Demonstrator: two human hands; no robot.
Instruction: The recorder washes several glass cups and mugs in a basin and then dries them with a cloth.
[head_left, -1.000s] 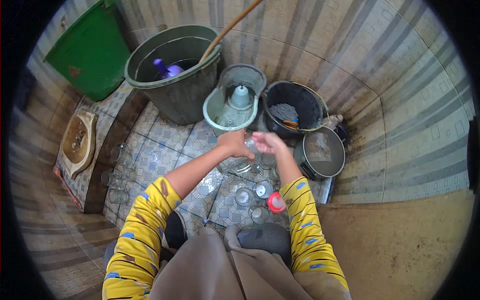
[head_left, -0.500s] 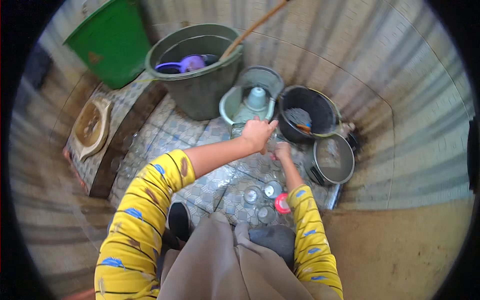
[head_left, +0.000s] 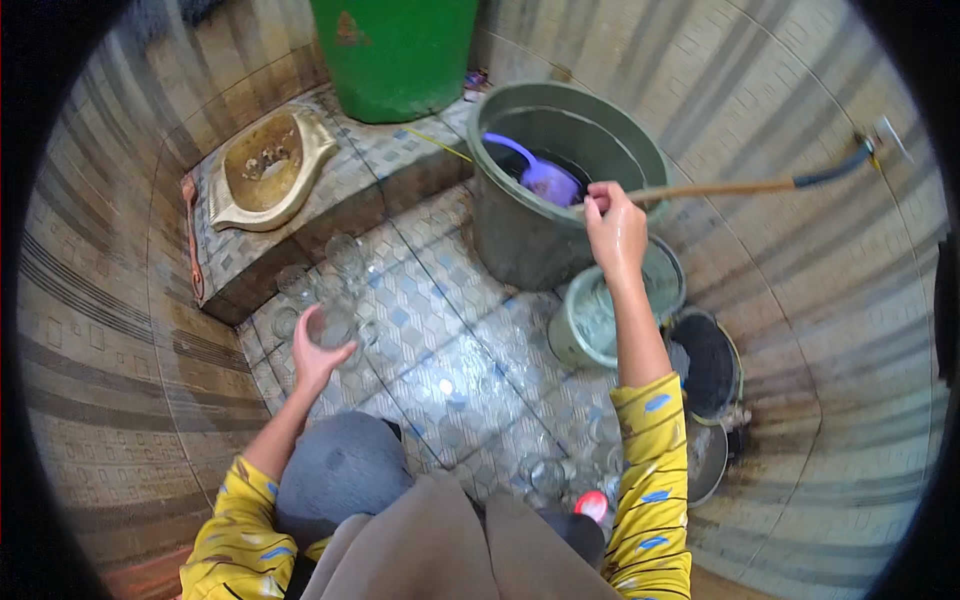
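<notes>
At the left, the fingers and thumb of my left hand (head_left: pixel 316 355) curve around a clear glass (head_left: pixel 337 318), low over the floor beside other glassware. Whether its base touches the tiles I cannot tell. My wet right hand (head_left: pixel 615 230) is raised at the near rim of a large grey-green tub (head_left: pixel 530 255). Its fingers are curled; a tan hose (head_left: pixel 725 188) runs behind them, and whether they grip it is unclear. Inside the tub, a purple dipper (head_left: pixel 550 182) lies close to that hand.
Several clear glasses (head_left: pixel 345 255) stand by the tiled ledge (head_left: pixel 240 280), which holds a stone-like basin (head_left: pixel 310 180). Green container (head_left: pixel 395 60) behind. Pale bucket (head_left: pixel 575 335), black bucket (head_left: pixel 710 365) and metal pot (head_left: pixel 712 460) line the right. More glassware (head_left: pixel 547 477) and a red lid (head_left: pixel 591 505) lie near.
My hands have parted from in front of the pale bucket. The left has moved left with a glass; the right has risen to the large tub. The view has swung left.
</notes>
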